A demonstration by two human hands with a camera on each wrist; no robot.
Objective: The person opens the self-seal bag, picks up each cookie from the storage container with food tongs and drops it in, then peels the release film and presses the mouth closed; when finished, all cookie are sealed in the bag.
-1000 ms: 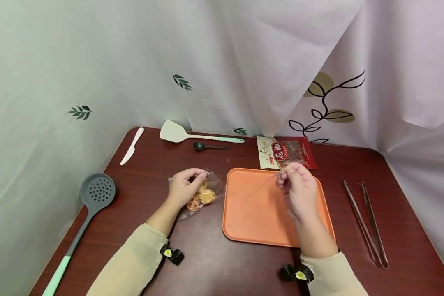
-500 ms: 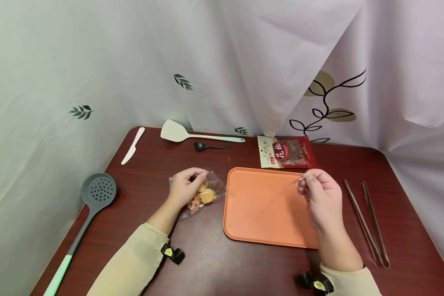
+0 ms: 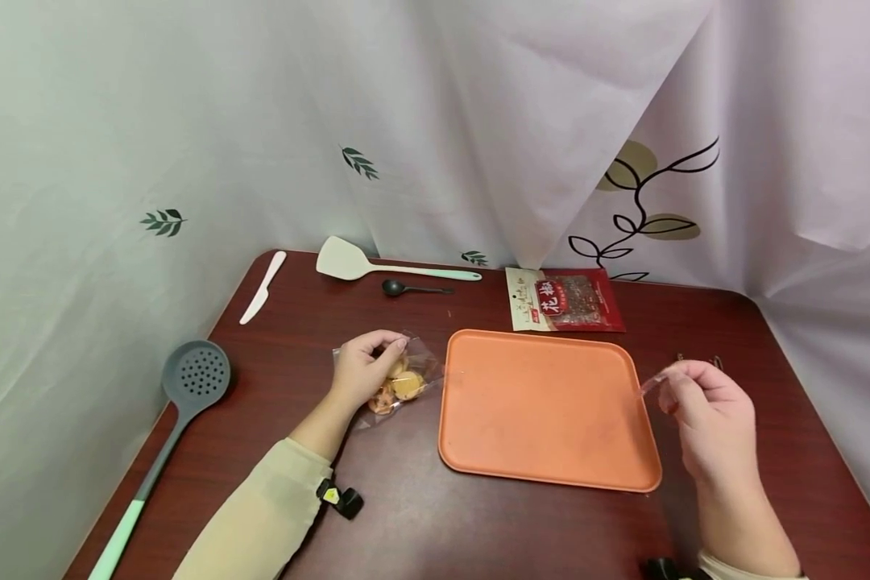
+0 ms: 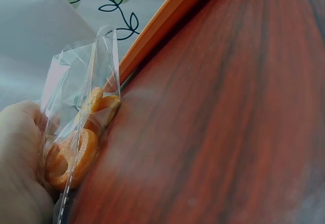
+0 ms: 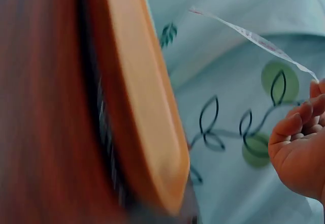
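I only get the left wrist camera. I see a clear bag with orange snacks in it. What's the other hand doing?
Observer: The right hand pinches a thin clear plastic strip, right of the orange tray.
Child: Is anything on the tray?
Observer: No, nothing lies on it.
Child: What's behind the tray?
Observer: A red spice packet lies flat by the curtain.
Child: Who holds my bag?
Observer: The left hand pinches the snack bag at its top.
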